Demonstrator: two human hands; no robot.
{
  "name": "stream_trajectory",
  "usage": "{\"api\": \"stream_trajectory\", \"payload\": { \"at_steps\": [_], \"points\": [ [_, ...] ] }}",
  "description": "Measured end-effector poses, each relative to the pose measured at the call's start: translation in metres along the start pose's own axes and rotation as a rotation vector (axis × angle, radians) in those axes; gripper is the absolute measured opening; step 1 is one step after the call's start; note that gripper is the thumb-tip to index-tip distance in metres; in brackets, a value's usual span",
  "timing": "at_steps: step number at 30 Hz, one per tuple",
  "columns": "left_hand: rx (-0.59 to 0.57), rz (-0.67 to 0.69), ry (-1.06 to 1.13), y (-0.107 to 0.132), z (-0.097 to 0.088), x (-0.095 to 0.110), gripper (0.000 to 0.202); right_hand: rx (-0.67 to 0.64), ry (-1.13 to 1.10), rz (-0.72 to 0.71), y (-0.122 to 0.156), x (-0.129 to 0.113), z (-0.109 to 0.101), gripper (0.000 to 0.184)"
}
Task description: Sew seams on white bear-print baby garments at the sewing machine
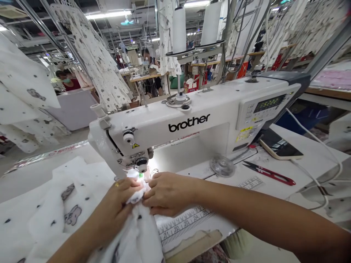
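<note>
A white sewing machine [153, 124] marked "brother" stands across the table, its lamp lit over the needle area. White printed fabric [141, 223] runs from the table's front edge up to the needle, and more of it lies bunched on the left. My left hand [120, 195], with a ring on one finger, is closed on the fabric just left of the needle area. From the right, my right hand [167, 193] pinches the same fabric close to the presser foot. The fingertips nearly meet there, and the needle itself is hard to make out.
Red-handled thread snips [270, 173], a phone [281, 144] with a cable and a clear round plastic piece [222, 165] lie to the right. A ruler strip [189, 221] runs along the table front. Thread cones [179, 31] stand above. Printed fabric [90, 54] hangs behind; other people sit farther back.
</note>
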State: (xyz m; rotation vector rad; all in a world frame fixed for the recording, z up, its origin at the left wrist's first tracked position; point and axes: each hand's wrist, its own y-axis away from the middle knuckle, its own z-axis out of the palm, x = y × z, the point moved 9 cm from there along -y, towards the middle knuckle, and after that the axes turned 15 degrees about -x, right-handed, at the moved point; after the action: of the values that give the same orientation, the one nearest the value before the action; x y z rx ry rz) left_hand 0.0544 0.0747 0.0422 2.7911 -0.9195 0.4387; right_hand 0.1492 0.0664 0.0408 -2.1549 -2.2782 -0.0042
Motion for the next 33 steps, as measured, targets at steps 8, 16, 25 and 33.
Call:
{"api": "stream_trajectory", "payload": {
  "at_steps": [8,16,25,33],
  "points": [
    [0.14,0.023,-0.222,0.017,0.013,0.018,0.051,0.098,-0.087,0.212,0.001,0.027,-0.004,0.026],
    [0.065,0.008,-0.189,0.016,0.016,0.016,0.048,0.064,-0.144,0.355,0.002,0.036,0.0,0.02],
    [0.074,-0.053,-0.15,-0.005,0.005,-0.007,0.048,0.064,-0.178,0.459,0.003,0.051,0.006,0.02],
    [0.048,-0.072,-0.128,-0.006,0.004,-0.011,0.041,0.095,-0.159,0.425,0.004,0.051,0.003,0.02]
  ]
}}
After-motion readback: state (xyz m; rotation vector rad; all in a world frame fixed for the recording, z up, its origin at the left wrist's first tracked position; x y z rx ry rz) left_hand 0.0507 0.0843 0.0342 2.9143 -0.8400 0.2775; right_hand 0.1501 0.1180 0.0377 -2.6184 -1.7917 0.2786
